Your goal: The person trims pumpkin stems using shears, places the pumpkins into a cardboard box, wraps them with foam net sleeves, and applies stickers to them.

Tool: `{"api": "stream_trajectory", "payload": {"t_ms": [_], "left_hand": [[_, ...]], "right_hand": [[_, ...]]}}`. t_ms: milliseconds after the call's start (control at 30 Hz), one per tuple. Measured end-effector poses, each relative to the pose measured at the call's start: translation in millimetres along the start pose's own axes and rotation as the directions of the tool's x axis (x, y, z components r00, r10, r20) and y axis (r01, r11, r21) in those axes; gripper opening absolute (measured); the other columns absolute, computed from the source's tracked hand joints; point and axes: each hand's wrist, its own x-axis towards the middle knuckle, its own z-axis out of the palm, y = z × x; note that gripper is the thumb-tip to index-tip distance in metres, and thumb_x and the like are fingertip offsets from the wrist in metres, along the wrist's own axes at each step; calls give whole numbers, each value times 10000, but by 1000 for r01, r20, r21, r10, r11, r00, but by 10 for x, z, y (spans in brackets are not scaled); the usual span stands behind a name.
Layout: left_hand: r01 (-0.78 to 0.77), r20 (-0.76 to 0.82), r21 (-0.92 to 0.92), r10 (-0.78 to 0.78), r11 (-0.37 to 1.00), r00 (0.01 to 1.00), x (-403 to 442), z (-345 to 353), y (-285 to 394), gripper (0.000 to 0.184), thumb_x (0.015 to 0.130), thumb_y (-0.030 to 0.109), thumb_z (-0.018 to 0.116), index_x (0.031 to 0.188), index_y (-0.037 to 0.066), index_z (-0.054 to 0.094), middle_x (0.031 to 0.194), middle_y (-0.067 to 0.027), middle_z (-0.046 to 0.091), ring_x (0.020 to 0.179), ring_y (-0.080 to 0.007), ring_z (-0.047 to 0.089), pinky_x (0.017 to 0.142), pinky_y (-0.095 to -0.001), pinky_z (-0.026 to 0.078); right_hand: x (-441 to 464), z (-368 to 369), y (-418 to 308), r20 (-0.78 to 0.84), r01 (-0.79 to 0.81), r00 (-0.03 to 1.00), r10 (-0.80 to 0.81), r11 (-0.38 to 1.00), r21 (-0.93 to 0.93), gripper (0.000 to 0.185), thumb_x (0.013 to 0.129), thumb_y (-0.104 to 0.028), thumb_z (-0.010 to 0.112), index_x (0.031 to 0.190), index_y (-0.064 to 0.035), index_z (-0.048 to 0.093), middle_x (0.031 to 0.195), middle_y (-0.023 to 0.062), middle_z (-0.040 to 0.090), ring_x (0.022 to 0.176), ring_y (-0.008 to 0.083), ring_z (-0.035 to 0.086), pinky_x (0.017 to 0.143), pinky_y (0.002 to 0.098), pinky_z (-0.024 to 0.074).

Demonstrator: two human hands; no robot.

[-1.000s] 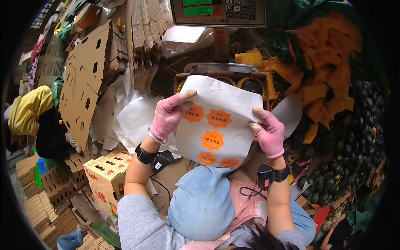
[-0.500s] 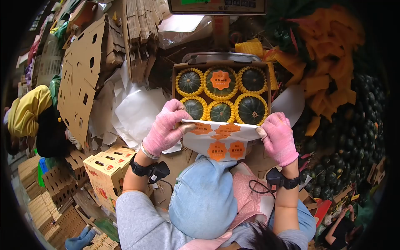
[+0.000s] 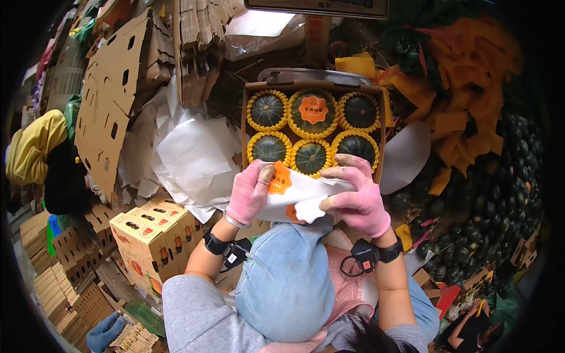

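Observation:
My left hand (image 3: 248, 194), in a pink glove, pinches the left end of a white sheet of orange stickers (image 3: 279, 178). At the sheet's other end is my right hand (image 3: 360, 200), also pink-gloved, thumb and fingers curled. Its thumb tip meets a white, scalloped sticker (image 3: 310, 210) turned back side up; the exact grip is partly hidden. Just beyond both hands stands an open cardboard box (image 3: 381, 126) with several dark green squashes (image 3: 268, 110) in yellow foam nets. One squash (image 3: 312, 113) in the back row bears an orange sticker.
White paper sheets (image 3: 197, 153) lie left of the box, near flattened cardboard (image 3: 112, 106). A printed carton (image 3: 147, 235) stands lower left. Many loose squashes (image 3: 500, 194) and orange foam nets (image 3: 465, 70) fill the right. A person in yellow (image 3: 38, 144) bends at far left.
Both hands have come closer together, and the sheet, stretched flat before, is now bent. My right hand has shifted left and down, and a white-backed sticker now shows at its thumb.

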Motion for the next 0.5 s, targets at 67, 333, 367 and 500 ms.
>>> {"api": "stream_trajectory", "payload": {"t_ms": [67,333,367,500], "left_hand": [[62,26,8,-62,998,998,3,-24,20,226,951,246,522,952,30,590,756,-16,570,707,-87,489,651,-254,434],[162,373,-177,-87,971,924,-38,-155,125,439,663,254,861,929,12,609,803,-41,655,744,-61,557,683,-256,488],[152,393,-152,-82,977,916,-43,-167,118,432,667,249,859,931,13,612,801,-39,656,740,-61,557,679,-255,488],[166,434,-144,-89,976,896,-65,-188,143,423,670,246,857,940,17,625,789,-33,656,721,-61,555,661,-250,485]], "right_hand": [[-86,-203,203,-17,-79,995,97,893,443,187,680,-118,760,843,-67,684,949,74,660,932,213,587,915,348,417],[-110,-566,708,-61,-775,630,774,631,5,513,655,-48,793,1054,-48,469,753,24,531,664,109,500,643,248,470],[-69,-525,676,-56,-786,618,784,619,-15,525,647,-66,804,1048,-52,467,745,29,531,660,118,503,641,257,474],[-43,-423,689,-94,-782,620,779,605,-150,560,623,-162,833,1029,-65,459,734,81,544,671,209,561,659,319,497]]}}
